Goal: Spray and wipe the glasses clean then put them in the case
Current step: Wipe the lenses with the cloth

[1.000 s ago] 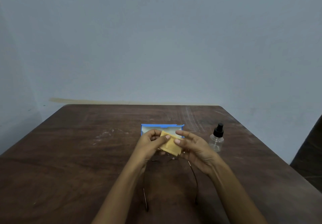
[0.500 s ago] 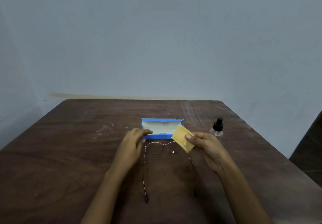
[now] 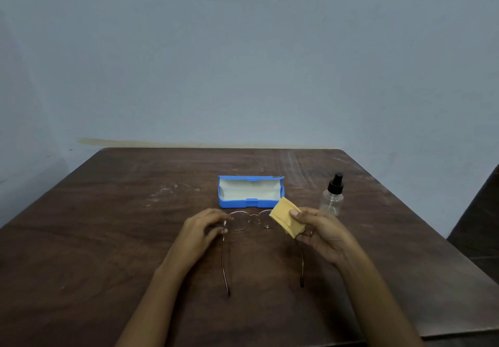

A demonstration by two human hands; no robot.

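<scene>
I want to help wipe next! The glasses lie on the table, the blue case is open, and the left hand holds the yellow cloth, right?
Not quite. The head view shows the yellow cloth pinched in the right hand, not the left. The left hand pinches the glasses at one corner. They do lie on the table, and the blue case is open.

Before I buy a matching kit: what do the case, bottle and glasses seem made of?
Case: likely hard plastic, matte blue shell, pale lining.
Bottle: clear plastic or glass, see-through, black cap.
Glasses: thin metal wire, faint sheen.
</scene>
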